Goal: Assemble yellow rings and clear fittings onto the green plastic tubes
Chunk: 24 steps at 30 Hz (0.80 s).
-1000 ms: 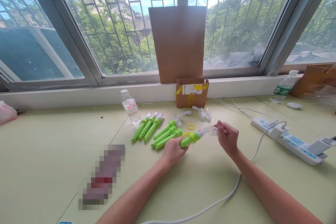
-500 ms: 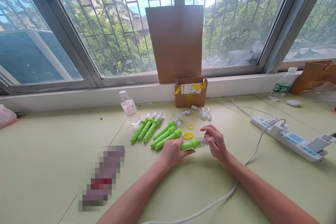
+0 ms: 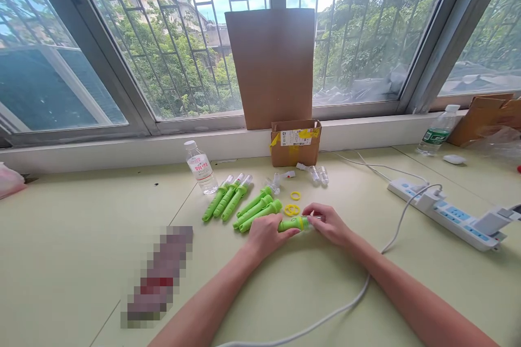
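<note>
My left hand point(image 3: 266, 234) is wrapped round the green body of a tube point(image 3: 292, 224) with a yellow ring and a clear end. The fingers of my right hand point(image 3: 328, 222) are closed on its clear end, partly hiding it. Just left of my left hand lie three green tubes without clear ends point(image 3: 254, 211). Farther left are three green tubes with clear tips point(image 3: 230, 198). Several yellow rings point(image 3: 292, 210) rest beyond the held tube. Clear plastic parts point(image 3: 319, 175) lie near the box.
A small cardboard box point(image 3: 295, 152) stands by the sill before a tall cardboard sheet point(image 3: 279, 70). Water bottles point(image 3: 202, 169) stand left and right. A power strip point(image 3: 451, 214) and white cable point(image 3: 345, 309) are on the right. A blurred, pixelated object point(image 3: 160, 274) lies at left.
My right hand has moved slightly left along the tube, and its fingers have closed round the clear end. My left hand still holds the green body.
</note>
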Each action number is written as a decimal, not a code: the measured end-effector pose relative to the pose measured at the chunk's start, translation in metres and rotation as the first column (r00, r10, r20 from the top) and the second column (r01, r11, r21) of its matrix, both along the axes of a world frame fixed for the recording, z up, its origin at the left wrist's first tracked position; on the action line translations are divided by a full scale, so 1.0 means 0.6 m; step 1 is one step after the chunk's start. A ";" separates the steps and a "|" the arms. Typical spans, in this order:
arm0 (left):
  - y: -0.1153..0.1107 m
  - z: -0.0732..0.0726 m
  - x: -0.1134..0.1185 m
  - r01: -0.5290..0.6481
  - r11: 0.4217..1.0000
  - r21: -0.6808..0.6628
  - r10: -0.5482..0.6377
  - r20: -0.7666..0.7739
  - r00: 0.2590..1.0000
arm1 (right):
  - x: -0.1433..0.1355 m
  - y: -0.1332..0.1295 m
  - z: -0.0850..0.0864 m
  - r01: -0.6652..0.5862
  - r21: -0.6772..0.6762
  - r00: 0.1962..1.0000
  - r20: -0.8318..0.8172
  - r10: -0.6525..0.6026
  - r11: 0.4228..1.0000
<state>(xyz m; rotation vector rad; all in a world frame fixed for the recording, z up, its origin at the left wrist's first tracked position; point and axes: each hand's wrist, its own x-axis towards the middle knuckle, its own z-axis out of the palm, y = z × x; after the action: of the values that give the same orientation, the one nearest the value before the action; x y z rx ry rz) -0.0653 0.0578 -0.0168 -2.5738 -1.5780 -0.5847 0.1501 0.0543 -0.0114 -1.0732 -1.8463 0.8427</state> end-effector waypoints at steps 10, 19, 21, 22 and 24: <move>0.003 -0.006 0.001 0.028 0.997 0.069 -0.028 0.000 1.000 | 0.008 0.005 0.007 -0.137 -0.278 0.990 -0.056 0.126 0.951; 0.006 -0.005 0.000 0.072 0.994 0.082 -0.070 -0.023 0.997 | 0.004 0.002 0.011 -0.141 -0.254 0.990 -0.047 0.134 0.957; 0.005 -0.004 0.000 0.081 0.994 0.077 -0.079 -0.031 0.996 | 0.003 0.002 0.011 -0.126 -0.235 0.992 -0.029 0.123 0.964; 0.004 -0.004 0.000 0.085 0.993 0.079 -0.082 -0.035 0.996 | 0.002 0.001 0.010 -0.117 -0.221 0.993 -0.014 0.117 0.968; 0.003 -0.003 0.001 0.088 0.992 0.089 -0.084 -0.043 0.996 | 0.002 0.001 0.007 -0.092 -0.182 0.995 0.032 0.099 0.979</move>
<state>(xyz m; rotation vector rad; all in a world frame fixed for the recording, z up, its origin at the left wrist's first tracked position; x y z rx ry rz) -0.0648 0.0596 -0.0188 -2.5795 -1.4009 -0.5953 0.1512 0.0550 -0.0072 -1.1274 -1.8962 1.0686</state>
